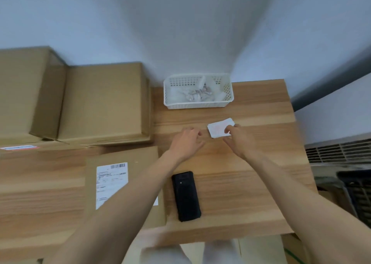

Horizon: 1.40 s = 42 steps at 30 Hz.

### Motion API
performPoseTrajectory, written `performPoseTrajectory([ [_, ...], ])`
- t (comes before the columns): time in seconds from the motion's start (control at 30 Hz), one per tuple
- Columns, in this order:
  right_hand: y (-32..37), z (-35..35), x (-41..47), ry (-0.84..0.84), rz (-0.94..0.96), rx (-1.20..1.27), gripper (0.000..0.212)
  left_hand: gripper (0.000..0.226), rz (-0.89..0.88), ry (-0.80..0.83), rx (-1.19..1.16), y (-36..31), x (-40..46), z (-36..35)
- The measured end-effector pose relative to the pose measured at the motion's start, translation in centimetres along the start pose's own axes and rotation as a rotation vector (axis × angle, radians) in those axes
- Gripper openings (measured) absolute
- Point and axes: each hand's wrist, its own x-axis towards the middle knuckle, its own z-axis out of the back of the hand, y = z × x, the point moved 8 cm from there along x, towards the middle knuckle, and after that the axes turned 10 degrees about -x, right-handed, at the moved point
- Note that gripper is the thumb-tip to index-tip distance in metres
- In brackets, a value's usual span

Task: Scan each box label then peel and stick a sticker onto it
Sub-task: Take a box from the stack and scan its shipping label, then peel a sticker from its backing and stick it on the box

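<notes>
A flat cardboard box (140,159) lies on the wooden table (251,173), with a white barcoded shipping label (111,183) on its top. To its right lies a black handheld scanner (186,196), untouched. Farther back, my right hand (240,140) pinches a small white sticker sheet (217,129) with faint red print, held just above the table. My left hand (187,142) hovers to the left of the sheet with its fingers curled, holding nothing I can see. The image is blurred by motion.
A white perforated basket (198,103) with crumpled paper backings stands at the back against the wall. Larger cardboard boxes (100,103) are stacked at the left. A box with a red-edged sticker (19,147) sits at far left. A dark crate (359,191) stands right of the table.
</notes>
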Motion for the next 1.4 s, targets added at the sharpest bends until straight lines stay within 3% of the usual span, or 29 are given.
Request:
performPoseTrajectory([
  [0.23, -3.2, -0.9, 5.7, 0.042, 0.073, 0.095, 0.035, 0.035, 0.115, -0.021, 0.018, -0.8, 6.9, -2.9],
  [0.53, -4.3, -3.2, 8.6, 0.104, 0.182, 0.08, 0.045, 0.048, 0.162, -0.032, -0.026, 0.4, 9.6, -5.9],
  [0.93, -4.5, -2.8, 9.1, -0.015, 0.198, 0.181, 0.011, 0.007, 0.228, -0.174, -0.18, 1.2, 11.0, -5.6],
  [1.2, -5.0, -2.3, 8.7, -0.046, 0.138, 0.236, 0.014, 0.023, 0.186, -0.224, -0.166, 1.3, 10.1, -4.4],
  [1.4, -5.4, -0.9, 7.3, -0.082, 0.043, 0.396, 0.027, 0.025, 0.18, -0.255, -0.37, 0.5, 8.1, -2.3],
])
